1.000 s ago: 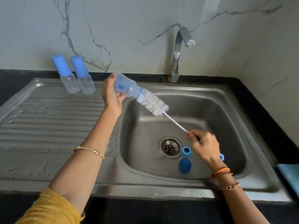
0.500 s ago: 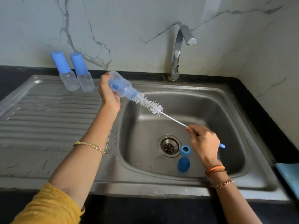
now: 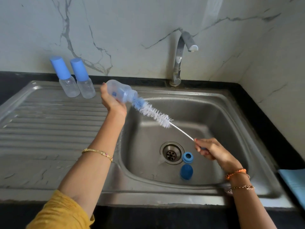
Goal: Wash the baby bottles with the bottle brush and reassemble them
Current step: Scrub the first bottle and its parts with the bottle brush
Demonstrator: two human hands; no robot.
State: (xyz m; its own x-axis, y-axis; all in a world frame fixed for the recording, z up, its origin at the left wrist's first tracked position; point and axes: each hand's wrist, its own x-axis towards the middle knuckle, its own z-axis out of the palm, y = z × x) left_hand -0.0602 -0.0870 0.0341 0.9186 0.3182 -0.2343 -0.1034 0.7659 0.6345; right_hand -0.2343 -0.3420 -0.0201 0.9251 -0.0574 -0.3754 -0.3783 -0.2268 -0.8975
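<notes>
Bottle (image 3: 119, 93) held in left grip (image 3: 113, 103); right grip (image 3: 208, 148) pinches brush (image 3: 153, 113) handle. Scrubbing step: next, push bristles deeper.

Left hand (image 3: 112, 103) grips the open bottle (image 3: 119, 93) over the sink (image 3: 231, 113), mouth tilted down to the right. Right hand (image 3: 210, 150) pinches the bottle brush (image 3: 154, 112) by its handle, blue tip at the bottle's mouth, white bristles outside. Down in the basin, a blue ring (image 3: 187, 157) and blue cap (image 3: 186, 171) lie beside the drain (image 3: 171, 152). Two capped bottles (image 3: 76, 81) stand together on the drainboard, tap (image 3: 180, 58) behind.
</notes>
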